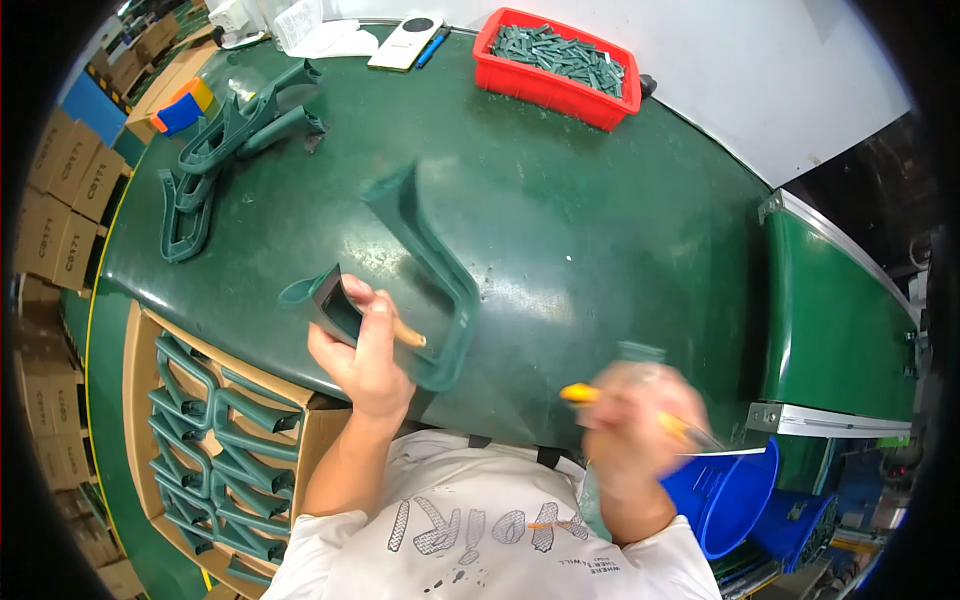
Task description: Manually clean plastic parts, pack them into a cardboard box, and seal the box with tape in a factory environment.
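Observation:
My left hand (368,350) is closed round one end of a U-shaped green plastic part (460,300), which is held above the table with its flared far end pointing away from me. A tan covering, perhaps a finger cot, shows on one fingertip. To the right, my right hand (645,415) is smeared by motion. It grips a yellow-handled tool (578,394) whose thin, blade-like end sticks out on the hand's right side; its exact kind is blurred. A small green piece (640,352) shows just beyond that hand, and I cannot tell whether it is held.
Similar green parts (215,150) lie at the table's far left; more fill an open cardboard box (135,400) at near left. A red bin (555,95) of small green pieces stands at the back. A phone (405,43) and pen lie there. Right are a conveyor (840,320) and blue bins (725,500).

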### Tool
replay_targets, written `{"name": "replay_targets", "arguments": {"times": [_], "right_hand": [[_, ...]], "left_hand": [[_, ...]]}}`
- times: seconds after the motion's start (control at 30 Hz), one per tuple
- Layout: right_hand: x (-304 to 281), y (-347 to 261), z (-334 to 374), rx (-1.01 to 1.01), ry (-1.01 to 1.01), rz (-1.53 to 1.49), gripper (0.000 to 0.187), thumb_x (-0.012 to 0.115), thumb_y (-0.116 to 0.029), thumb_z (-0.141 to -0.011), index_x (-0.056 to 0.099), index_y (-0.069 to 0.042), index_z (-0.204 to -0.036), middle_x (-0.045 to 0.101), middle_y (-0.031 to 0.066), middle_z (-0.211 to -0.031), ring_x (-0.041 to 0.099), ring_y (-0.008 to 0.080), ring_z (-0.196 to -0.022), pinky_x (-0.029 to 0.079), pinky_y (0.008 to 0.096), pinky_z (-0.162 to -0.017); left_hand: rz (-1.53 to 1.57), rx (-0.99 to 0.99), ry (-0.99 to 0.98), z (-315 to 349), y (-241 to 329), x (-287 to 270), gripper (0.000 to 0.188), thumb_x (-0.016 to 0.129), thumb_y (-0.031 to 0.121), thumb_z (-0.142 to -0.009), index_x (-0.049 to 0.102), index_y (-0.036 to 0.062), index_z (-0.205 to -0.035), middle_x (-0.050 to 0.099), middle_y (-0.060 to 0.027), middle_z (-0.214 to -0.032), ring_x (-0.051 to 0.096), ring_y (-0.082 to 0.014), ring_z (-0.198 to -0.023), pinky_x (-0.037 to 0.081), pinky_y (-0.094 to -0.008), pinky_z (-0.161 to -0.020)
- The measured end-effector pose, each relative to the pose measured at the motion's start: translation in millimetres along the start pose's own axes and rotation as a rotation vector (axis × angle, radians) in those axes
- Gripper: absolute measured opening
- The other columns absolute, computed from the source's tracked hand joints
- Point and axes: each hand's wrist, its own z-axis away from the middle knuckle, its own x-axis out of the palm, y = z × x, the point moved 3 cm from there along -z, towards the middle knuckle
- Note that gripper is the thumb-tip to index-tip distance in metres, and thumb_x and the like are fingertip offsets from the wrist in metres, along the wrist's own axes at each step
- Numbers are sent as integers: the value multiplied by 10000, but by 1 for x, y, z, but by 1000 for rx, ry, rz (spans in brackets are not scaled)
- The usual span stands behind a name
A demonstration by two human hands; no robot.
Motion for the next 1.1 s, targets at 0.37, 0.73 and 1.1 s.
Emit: {"name": "replay_targets", "arguments": {"times": [0.37, 0.73, 1.1], "right_hand": [[3, 60, -56, 73, -316, 470, 278, 602, -228, -904, 644, 19, -1024, 639, 12, -733, 470, 28, -569, 385, 200, -497], [25, 58, 20, 980, -318, -183, 200, 493, -118, -947, 634, 16, -992, 629, 18, -691, 541, 56, -609, 434, 208, -563], [0, 57, 20, 376, -607, 78, 472, 472, -385, -955, 480, 7, -1220, 563, 31, -693, 528, 101, -597, 428, 251, -546]], "left_hand": [[356, -542, -249, 18, 11, 12, 190, 510, 86, -833, 428, 23, -992, 422, -50, -472, 364, -134, -396, 290, -256, -393], [-557, 235, -461, 11, -7, 8, 483, 648, 6, -742, 496, -21, -1200, 531, -190, -1140, 565, -295, -879, 469, -344, -749], [-55, 17, -546, 31, -18, 2, 418, 740, 234, -790, 482, 11, -1033, 642, -179, -910, 631, -204, -773, 519, -324, -707]]}}
